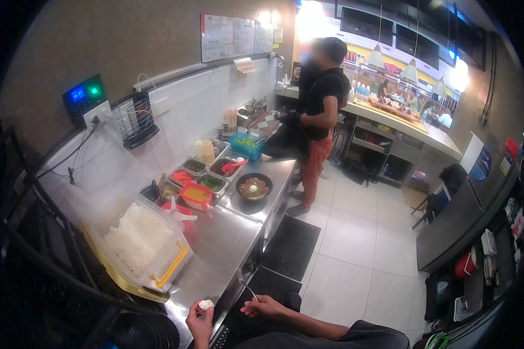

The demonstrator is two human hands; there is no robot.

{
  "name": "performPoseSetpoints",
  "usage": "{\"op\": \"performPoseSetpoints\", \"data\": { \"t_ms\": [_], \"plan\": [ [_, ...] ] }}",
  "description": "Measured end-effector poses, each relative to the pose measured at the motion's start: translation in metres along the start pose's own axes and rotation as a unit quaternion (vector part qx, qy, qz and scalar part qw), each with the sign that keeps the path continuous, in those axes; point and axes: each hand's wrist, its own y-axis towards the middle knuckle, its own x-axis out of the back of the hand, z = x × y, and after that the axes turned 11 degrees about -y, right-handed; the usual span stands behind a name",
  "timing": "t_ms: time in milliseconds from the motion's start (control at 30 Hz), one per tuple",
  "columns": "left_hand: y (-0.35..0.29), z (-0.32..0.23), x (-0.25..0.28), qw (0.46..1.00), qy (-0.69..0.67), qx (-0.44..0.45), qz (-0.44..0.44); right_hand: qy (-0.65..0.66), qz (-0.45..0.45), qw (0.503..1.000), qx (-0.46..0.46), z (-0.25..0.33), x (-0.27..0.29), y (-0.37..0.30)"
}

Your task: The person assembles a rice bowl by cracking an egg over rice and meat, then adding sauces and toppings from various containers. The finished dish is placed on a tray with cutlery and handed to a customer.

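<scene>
Near the steel counter's front edge, my left hand (199,323) pinches a small white piece, which looks like boiled egg (205,304), between thumb and fingers. To its right, over the dark floor mat, my right hand (266,307) is closed round the handle of a metal fork (247,284) whose head points up and left. Farther along the counter stands a black bowl (254,186) of brown food with a white, egg-like round on top. Left of my hands sits a clear tub of white rice (140,235) with a yellow handle.
Sauce and topping containers line the wall, among them a red-rimmed tub (196,196) and a blue basket (246,145) of greens. A person in black (329,99) stands at the counter's far end. A fridge (457,215) and shelves are on the right.
</scene>
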Motion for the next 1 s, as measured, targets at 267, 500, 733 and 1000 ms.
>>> {"op": "performPoseSetpoints", "data": {
  "t_ms": [267,500,733,1000],
  "plan": [
    [0.006,-0.006,-0.001,0.999,0.029,-0.008,0.014,-0.011,-0.001,1.000,-0.005,0.006,0.001,0.005],
    [0.012,-0.015,-0.006,1.000,0.014,0.005,0.012,-0.008,0.000,1.000,0.011,-0.004,0.008,0.015],
    [0.020,-0.017,-0.014,0.999,0.029,-0.007,0.026,0.003,-0.005,1.000,0.010,-0.002,0.017,0.018],
    [0.026,-0.014,-0.020,0.999,0.037,-0.009,0.038,-0.013,-0.004,1.000,0.011,-0.006,0.025,0.017]
  ]
}}
